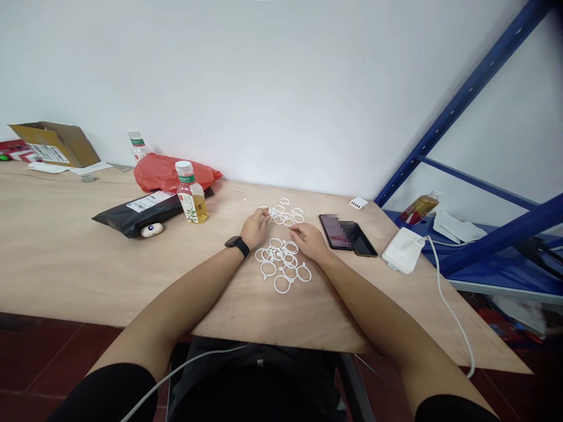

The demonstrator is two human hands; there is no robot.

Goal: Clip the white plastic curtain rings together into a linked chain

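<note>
My left hand (256, 227), with a dark watch on its wrist, has its fingers curled together at the left edge of the farther cluster of white plastic rings (297, 212). A bit of a white ring (263, 207) shows at its fingertips. My right hand (308, 240) rests between the two clusters, its fingers slightly bent and partly apart, with nothing visible in them. Nearer to me, a second cluster of white rings (282, 284) lies flat and overlapping on the wooden table (246, 310). Each ring has a small tab on its rim.
A drink bottle (193, 202), a black parcel (123, 220), a white earbud case (152, 230) and a red plastic bag (160, 170) are left. Two phones (336, 234), a white power bank (402, 249) with a cable and a white charger (358, 203) lie right. Blue shelving (466, 91) borders the table.
</note>
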